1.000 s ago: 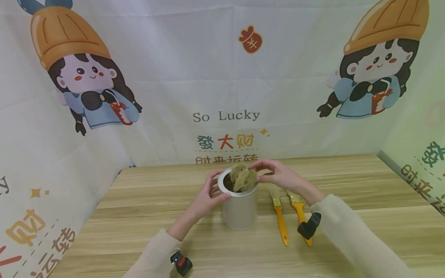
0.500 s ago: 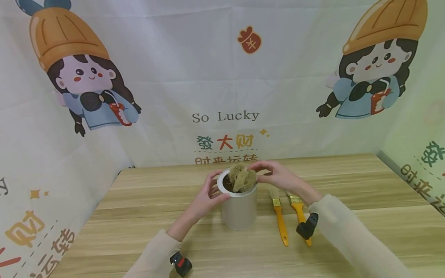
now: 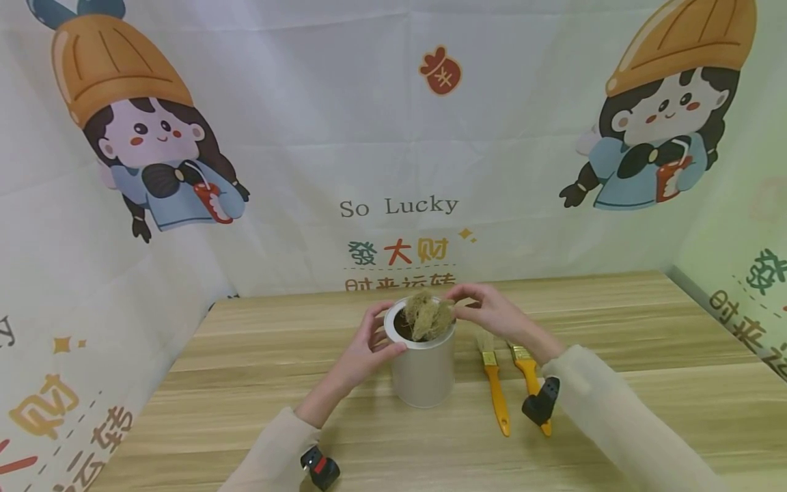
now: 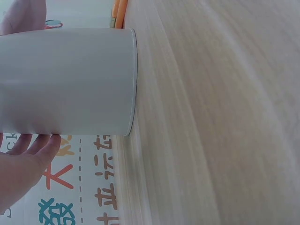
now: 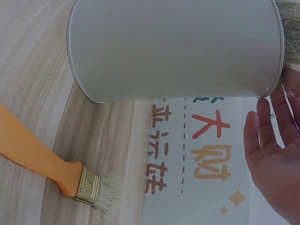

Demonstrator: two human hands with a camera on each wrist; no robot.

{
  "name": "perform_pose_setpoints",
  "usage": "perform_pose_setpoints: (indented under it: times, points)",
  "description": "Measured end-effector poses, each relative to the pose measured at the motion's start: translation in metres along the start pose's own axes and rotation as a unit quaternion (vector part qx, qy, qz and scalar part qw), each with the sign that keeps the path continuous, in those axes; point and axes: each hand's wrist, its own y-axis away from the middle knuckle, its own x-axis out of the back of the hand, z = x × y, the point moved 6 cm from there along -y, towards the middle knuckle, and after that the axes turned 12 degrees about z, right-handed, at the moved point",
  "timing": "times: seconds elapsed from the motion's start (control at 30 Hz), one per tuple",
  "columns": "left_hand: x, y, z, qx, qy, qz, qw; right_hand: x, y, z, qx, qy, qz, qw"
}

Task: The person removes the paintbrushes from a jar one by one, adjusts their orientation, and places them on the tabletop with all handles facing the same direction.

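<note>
A pale grey cylindrical can (image 3: 424, 376) stands upright on the table, its inside dark brown below a light rim. A clump of dry, tan plant fibre (image 3: 425, 316) sits in its mouth and rises above the rim. My left hand (image 3: 369, 345) holds the can near the top, thumb in front and fingers round the far side; the left wrist view shows those fingers along the can wall (image 4: 70, 79). At the clump's right edge, my right hand (image 3: 488, 311) pinches the fibre with thumb and forefinger. In the right wrist view, its other fingers (image 5: 267, 126) spread just by the rim.
Two flat paintbrushes lie right of the can, one nearer brush (image 3: 495, 393) and another brush (image 3: 527, 369) partly behind my right wrist camera (image 3: 542, 403). A printed cloth (image 3: 295, 171) hangs behind the wood-grain table (image 3: 246, 383).
My right hand has shifted very slightly at the clump's edge. The fibre has settled a little toward the left. My left hand and the can stay put.
</note>
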Motion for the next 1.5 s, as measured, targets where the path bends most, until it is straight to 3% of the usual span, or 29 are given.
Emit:
perform_pose_setpoints:
  times: [0.2, 0.57, 0.93, 1.37, 1.5]
  points:
    - [0.0, 0.0, 0.001, -0.007, 0.004, 0.001, 1.0, 0.006, -0.001, -0.005, -0.013, -0.009, 0.022, 0.9996]
    - [0.0, 0.0, -0.002, 0.008, -0.003, 0.006, 0.9999, 0.019, -0.005, -0.017, 0.011, -0.055, 0.045, 0.9974]
    - [0.001, 0.0, -0.004, 0.012, -0.002, 0.008, 0.9999, 0.036, -0.006, -0.027, 0.012, -0.068, 0.068, 0.9953]
    - [0.001, -0.001, -0.004, 0.004, -0.002, 0.009, 1.0, 0.061, -0.007, -0.045, 0.044, -0.082, 0.099, 0.9907]
    - [0.001, -0.001, -0.004, 0.002, -0.005, 0.004, 1.0, 0.069, -0.007, -0.052, 0.071, -0.103, 0.108, 0.9862]
